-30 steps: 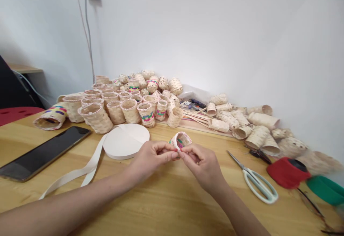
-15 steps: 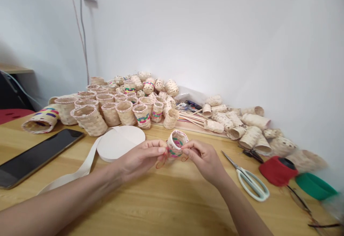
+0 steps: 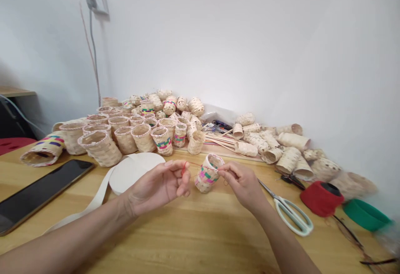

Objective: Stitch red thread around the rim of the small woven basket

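A small woven basket (image 3: pixel 207 176) with pink and green bands tilts above the table in front of me, its rim bound with red and white. My right hand (image 3: pixel 240 182) pinches it at the right side of the rim, thumb against forefinger. From that rim a red thread (image 3: pixel 194 164) stretches left to my left hand (image 3: pixel 165 184). It loops round the curled fingers there, and the left palm faces partly up, apart from the basket. A short loop of thread hangs under my right fingertips.
Many finished baskets (image 3: pixel 101 147) crowd the back left, beside a roll of white tape (image 3: pixel 137 170) and a phone (image 3: pixel 43 190). Scissors (image 3: pixel 292 213), a red thread spool (image 3: pixel 321 198), a green ring (image 3: pixel 367 215) and unrimmed woven tubes (image 3: pixel 289 159) lie at right.
My left hand has let go of the basket's rim and moved left, drawing the red thread out straight. The basket has tipped, showing more of its side. My right hand stays at the rim.
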Demonstrator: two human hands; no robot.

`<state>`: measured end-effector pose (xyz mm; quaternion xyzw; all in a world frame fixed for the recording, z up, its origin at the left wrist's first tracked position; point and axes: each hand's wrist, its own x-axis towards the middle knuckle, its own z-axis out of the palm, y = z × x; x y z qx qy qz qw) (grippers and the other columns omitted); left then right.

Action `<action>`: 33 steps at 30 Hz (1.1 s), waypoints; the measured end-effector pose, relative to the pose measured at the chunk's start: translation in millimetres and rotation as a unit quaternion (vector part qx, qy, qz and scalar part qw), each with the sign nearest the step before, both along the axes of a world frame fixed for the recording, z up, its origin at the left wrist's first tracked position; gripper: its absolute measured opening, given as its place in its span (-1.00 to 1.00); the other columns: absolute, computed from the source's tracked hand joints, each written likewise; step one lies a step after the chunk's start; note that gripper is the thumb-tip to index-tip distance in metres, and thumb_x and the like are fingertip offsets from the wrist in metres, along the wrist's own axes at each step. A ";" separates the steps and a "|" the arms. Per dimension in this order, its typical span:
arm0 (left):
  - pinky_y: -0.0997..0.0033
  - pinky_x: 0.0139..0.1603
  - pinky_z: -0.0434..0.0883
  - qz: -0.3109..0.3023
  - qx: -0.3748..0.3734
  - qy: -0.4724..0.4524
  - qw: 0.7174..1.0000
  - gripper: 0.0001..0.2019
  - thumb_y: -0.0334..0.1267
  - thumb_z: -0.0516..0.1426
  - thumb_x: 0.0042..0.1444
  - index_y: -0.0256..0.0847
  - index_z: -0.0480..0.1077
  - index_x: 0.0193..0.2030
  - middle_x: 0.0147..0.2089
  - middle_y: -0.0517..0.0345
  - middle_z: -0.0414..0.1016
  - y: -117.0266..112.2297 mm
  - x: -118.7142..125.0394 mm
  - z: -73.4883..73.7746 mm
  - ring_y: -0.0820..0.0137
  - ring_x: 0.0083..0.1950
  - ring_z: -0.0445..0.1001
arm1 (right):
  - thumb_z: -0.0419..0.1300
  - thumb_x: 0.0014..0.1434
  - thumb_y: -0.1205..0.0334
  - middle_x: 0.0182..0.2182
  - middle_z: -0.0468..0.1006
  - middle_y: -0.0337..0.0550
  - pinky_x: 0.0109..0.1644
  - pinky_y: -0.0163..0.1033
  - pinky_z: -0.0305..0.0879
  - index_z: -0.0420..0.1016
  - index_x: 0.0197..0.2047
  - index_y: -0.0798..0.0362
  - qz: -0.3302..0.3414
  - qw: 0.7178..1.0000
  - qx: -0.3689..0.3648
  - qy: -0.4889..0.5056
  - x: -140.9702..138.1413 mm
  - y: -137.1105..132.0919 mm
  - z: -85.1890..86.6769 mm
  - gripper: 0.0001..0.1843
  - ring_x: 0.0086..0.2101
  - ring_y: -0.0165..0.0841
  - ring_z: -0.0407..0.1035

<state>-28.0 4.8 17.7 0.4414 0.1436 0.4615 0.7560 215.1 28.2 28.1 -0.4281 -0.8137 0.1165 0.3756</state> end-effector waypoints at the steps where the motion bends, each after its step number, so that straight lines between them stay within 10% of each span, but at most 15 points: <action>1: 0.30 -0.33 0.33 0.008 -0.004 0.009 1.000 -0.70 -0.02 0.11 0.09 -0.19 0.46 -0.18 -0.46 0.16 0.34 0.8 -0.6 -0.5 0.48 -0.53 0.28 | 0.11 0.22 0.18 -0.50 0.51 -0.20 -0.35 -0.29 0.19 0.49 -0.35 0.04 -0.007 1.000 0.004 0.004 3.0 1.9 -0.2 -0.81 -0.45 -0.35 0.35; 19: 0.27 -0.24 0.38 0.004 -0.019 -0.057 0.998 -0.62 -0.01 0.06 0.16 -0.28 0.52 -0.42 -0.26 0.04 0.51 7.7 -6.0 0.6 0.43 -0.46 0.41 | 0.09 0.21 0.11 -0.62 0.39 -0.28 -0.48 -0.31 0.08 0.50 -0.36 0.05 -0.085 0.996 0.000 0.029 15.1 10.3 -4.2 -0.76 -0.58 -0.39 0.24; 33: 0.44 -0.31 0.38 0.035 -0.051 -0.067 0.996 -0.86 -0.30 0.24 0.05 -0.28 0.49 -0.24 -0.37 0.13 0.46 8.3 -4.0 -0.9 0.46 -0.41 0.41 | 0.09 0.19 0.08 -0.63 0.39 -0.29 -0.47 -0.33 0.11 0.50 -0.39 0.05 -0.090 0.996 0.007 0.022 14.8 11.9 -6.9 -0.73 -0.58 -0.40 0.25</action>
